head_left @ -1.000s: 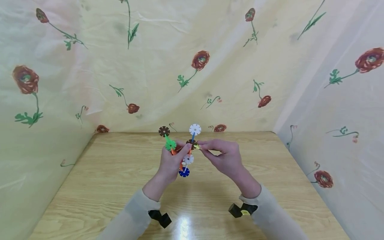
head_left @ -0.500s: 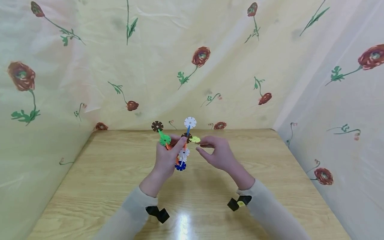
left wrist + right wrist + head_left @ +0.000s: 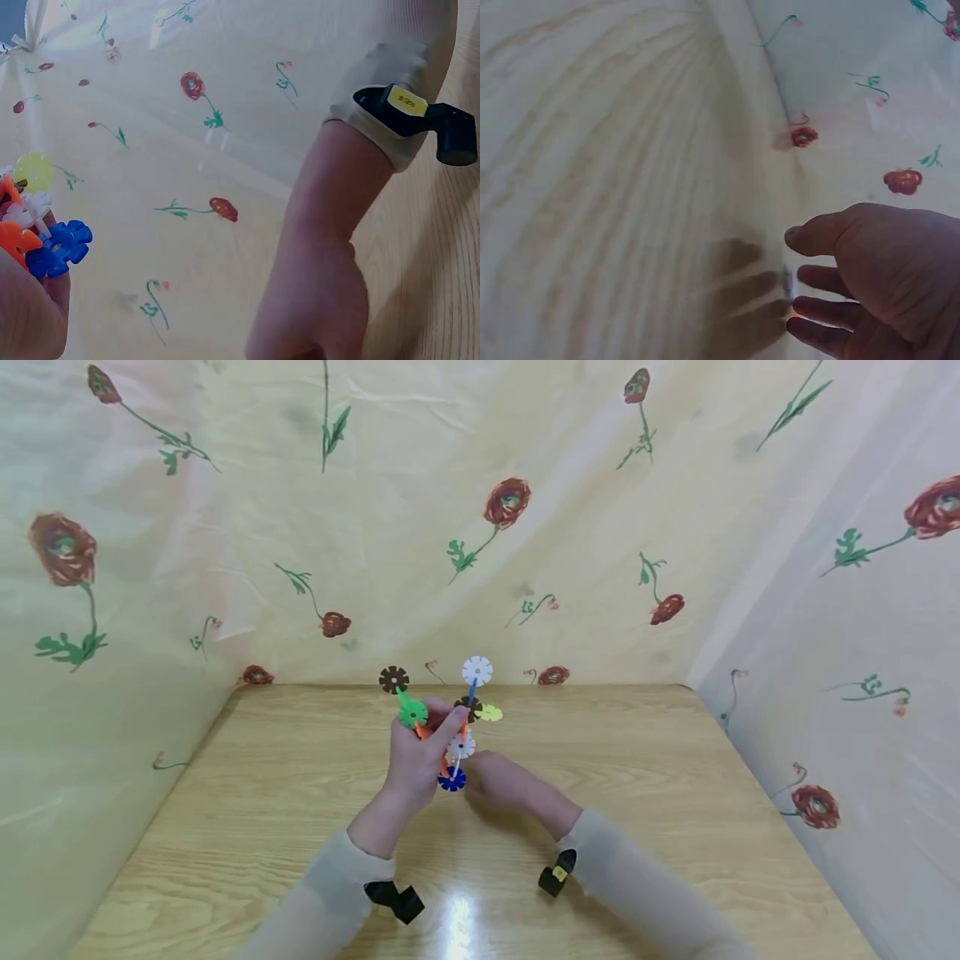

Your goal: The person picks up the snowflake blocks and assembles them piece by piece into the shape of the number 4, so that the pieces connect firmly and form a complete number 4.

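My left hand (image 3: 420,752) grips a joined-up build of notched plastic snowflake discs, the thumb lying over its middle. It includes a white disc (image 3: 477,671) at the top, a dark brown disc (image 3: 393,680), a green disc (image 3: 412,714), a pale yellow disc (image 3: 490,713) on the right side, and a blue disc (image 3: 452,779) at the bottom. Orange pieces show between the fingers. My right hand (image 3: 501,783) is low, just right of the blue disc, its fingers hidden in the head view. In the right wrist view its fingers are spread and loosely bent, a small pale blurred thing (image 3: 788,282) by the fingertips.
A wood-grain table (image 3: 637,760) lies beneath both hands. Flower-printed cloth (image 3: 585,543) hangs along the back and sides. Black wrist cameras sit on the left sleeve (image 3: 330,877) and the right sleeve (image 3: 637,877).
My right hand has let go of the yellow disc, which stays on the build, and has moved down and left toward the table. The left hand keeps its grip, having shifted slightly left.
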The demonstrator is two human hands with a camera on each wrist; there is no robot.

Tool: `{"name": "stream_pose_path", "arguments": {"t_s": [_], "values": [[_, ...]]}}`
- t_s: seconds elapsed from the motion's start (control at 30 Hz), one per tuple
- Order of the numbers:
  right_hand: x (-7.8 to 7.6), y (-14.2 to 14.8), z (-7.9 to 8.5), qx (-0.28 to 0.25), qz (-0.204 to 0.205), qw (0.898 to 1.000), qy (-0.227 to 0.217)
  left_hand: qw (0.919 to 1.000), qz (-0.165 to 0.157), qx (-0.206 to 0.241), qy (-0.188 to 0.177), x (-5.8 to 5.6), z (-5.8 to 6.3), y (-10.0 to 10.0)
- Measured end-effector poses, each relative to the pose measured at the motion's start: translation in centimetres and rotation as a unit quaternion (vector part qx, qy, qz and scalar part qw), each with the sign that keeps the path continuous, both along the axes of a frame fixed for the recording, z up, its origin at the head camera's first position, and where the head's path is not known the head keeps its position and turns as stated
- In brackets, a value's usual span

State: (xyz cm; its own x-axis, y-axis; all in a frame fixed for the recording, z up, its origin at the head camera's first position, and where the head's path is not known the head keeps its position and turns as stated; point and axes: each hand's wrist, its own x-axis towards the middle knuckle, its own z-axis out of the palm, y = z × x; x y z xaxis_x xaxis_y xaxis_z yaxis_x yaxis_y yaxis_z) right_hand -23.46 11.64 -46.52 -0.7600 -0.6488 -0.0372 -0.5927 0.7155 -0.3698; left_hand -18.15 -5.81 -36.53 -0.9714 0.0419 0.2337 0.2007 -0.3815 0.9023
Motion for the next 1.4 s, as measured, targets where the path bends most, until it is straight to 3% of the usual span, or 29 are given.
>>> {"name": "stream_pose_path", "arguments": {"t_s": [0.23, 0.43, 0.7, 0.87, 1.1, 1.27, 1.33, 1.4], "values": [[0.3, 0.0, -0.8, 0.009, -0.007, 0.998, 0.061, 0.9999, 0.001, -0.008, -0.006, 0.1, 0.1, 0.1], [0.6, 0.7, -0.6, -0.027, -0.046, 0.998, 0.041, 0.9999, 0.0, -0.006, -0.013, 0.1, 0.0, 0.1], [0.8, 1.2, -0.5, -0.022, -0.041, 0.997, 0.069, 0.9999, 0.007, 0.003, -0.012, 0.3, 0.1, -0.1], [0.9, 1.2, -0.4, -0.023, -0.069, 0.996, 0.043, 1.0, 0.008, 0.0, 0.0, 0.2, 0.0, -0.4], [0.6, 2.4, 0.0, -0.084, -0.096, 0.992, -0.012, 0.9999, 0.011, 0.005, 0.002, 0.2, 0.1, -0.5], [0.5, 3.6, 1.6, -0.167, -0.136, 0.976, -0.04, 0.9998, 0.014, 0.007, 0.01, 0.2, 0.0, -0.5], [0.7, 3.9, 2.9, -0.231, -0.158, 0.959, -0.053, 0.9998, 0.009, 0.006, 0.017, 0.2, 0.0, -0.5], [1.1, 4.2, 4.6, -0.307, -0.171, 0.934, -0.063, 0.9997, 0.001, 0.005, 0.024, 0.2, 0.0, -0.5]]}}
